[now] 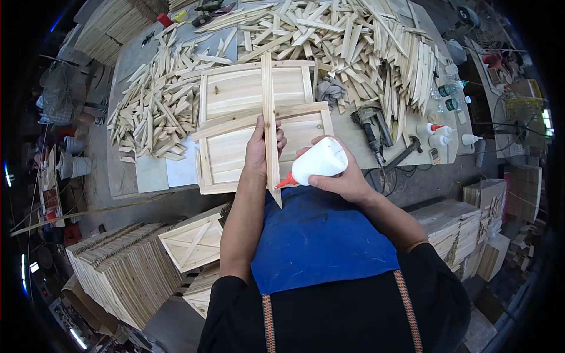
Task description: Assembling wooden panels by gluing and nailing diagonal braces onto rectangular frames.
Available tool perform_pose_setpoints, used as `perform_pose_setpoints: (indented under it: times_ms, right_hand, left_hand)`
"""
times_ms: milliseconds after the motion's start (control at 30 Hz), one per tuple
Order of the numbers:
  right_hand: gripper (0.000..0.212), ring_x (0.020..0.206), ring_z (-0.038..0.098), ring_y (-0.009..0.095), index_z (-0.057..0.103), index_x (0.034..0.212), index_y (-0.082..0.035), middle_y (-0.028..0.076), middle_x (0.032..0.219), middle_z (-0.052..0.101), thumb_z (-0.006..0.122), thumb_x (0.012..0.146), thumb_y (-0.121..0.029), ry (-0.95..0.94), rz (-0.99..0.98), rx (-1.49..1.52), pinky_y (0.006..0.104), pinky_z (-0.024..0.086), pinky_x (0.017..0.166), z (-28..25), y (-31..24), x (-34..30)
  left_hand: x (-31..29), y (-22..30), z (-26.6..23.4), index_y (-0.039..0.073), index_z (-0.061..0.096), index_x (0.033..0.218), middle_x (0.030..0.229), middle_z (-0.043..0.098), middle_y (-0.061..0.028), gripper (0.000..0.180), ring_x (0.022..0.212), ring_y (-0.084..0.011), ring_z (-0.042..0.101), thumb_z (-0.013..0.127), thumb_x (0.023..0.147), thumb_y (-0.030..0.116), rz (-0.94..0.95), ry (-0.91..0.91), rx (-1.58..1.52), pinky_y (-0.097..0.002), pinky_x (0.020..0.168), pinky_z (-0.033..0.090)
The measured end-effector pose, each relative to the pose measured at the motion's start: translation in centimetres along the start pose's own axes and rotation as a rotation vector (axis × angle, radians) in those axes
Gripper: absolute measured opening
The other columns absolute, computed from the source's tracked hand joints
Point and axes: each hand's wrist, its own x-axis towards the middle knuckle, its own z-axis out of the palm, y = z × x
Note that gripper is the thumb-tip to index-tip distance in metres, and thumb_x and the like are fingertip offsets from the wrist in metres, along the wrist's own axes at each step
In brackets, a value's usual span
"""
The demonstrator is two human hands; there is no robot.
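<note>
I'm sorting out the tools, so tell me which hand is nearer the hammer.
Right. The right hand, around the white bottle, is just left of the hammer, nearer the body; the left hand is farther left, gripping a long wooden strip.

Grey floor [97, 183], broad worktable [122, 177], lights [77, 339] — left

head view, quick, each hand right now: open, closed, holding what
Left hand: closed, holding a long, narrow pale wooden strip with a pointed end.
Right hand: closed around a white plastic squeeze bottle with a red nozzle.
</note>
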Motion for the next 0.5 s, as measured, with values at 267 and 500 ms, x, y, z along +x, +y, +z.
perform_pose_setpoints:
  times_ms: [267, 500]
  right_hand:
    - [0.068, 0.122, 0.063, 0.021, 0.049, 0.136, -0.003, 0.013, 0.132, 0.065, 0.086, 0.079, -0.004, -0.05, 0.022, -0.06, 0.0375, 0.051, 0.105, -0.3, -0.2, -0.6]
    - [0.064, 0.112, 0.067, 0.018, 0.058, 0.127, -0.003, 0.009, 0.119, 0.069, 0.093, 0.074, -0.013, 0.028, -0.04, -0.274, 0.0345, 0.053, 0.098, 0.2, -0.5, -1.2]
  left_hand:
    - [0.7, -0.2, -0.2, 0.007, 0.059, 0.123, 0.094, 0.064, -0.008, 0.042, 0.067, -0.0167, 0.057, 0.049, 0.109, 0.045, -0.058, 0.0, -0.05, -0.0296, 0.053, 0.048]
    - [1.1, -0.3, -0.8, 0.006, 0.061, 0.115, 0.091, 0.065, -0.0088, 0.042, 0.066, -0.0177, 0.057, 0.05, 0.108, 0.046, -0.122, -0.026, -0.103, -0.0305, 0.053, 0.048]
